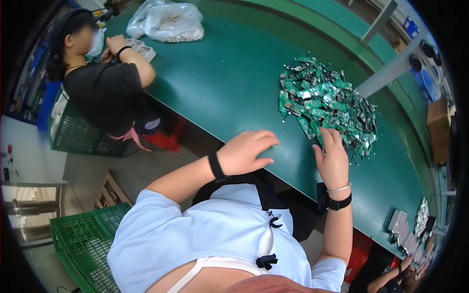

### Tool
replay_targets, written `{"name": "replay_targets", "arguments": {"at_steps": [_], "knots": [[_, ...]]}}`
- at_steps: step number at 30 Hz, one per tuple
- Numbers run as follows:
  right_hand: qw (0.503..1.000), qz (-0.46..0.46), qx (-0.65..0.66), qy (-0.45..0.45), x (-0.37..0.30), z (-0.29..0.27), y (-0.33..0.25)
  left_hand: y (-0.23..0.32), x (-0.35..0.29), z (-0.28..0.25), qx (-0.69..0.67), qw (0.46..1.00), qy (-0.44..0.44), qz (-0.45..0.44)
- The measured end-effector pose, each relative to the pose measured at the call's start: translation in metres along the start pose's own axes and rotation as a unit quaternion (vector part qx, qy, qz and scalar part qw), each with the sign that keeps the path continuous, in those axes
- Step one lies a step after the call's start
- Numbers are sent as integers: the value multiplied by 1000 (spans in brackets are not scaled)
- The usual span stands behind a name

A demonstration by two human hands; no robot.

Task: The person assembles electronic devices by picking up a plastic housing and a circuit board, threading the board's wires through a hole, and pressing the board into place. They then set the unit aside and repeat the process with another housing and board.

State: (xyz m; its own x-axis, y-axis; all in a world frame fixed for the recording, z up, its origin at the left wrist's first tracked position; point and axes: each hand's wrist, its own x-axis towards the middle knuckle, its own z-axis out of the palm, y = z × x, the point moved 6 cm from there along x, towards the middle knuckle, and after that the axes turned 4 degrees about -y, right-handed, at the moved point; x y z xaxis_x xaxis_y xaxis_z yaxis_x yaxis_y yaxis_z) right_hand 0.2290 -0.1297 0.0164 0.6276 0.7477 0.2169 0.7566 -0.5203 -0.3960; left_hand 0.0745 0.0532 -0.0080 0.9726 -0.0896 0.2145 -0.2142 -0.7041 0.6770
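Note:
A broad heap of small green circuit boards (325,97) lies on the green tabletop (220,83). My right hand (334,158) is at the near edge of the heap. Its thumb stands apart from the fingers, whose tips overlap the nearest boards; whether they touch them I cannot tell. Nothing shows in that hand. Over the front edge of the table hovers my left hand (244,154), to the left of the heap, with thumb and fingers spread and nothing held. Dark bands circle both wrists.
At the far left a co-worker (107,83) sits by white trays (141,49). Clear plastic bags (168,22) of small parts lie at the back. A grey post (391,73) rises behind the heap. Green crates (85,244) stand lower left. Another person's hands (408,263) show lower right.

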Motion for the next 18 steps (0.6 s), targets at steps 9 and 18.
{"name": "replay_targets", "arguments": {"at_steps": [9, 18], "knots": [[995, -37, -89, -16, 48, 30, 18, 5, -5, 13, -30, 1000, -3, -9], [911, 50, 368, 179, 44, -10, 16, 0, -1, 1, -54, 998, 32, -8]]}}
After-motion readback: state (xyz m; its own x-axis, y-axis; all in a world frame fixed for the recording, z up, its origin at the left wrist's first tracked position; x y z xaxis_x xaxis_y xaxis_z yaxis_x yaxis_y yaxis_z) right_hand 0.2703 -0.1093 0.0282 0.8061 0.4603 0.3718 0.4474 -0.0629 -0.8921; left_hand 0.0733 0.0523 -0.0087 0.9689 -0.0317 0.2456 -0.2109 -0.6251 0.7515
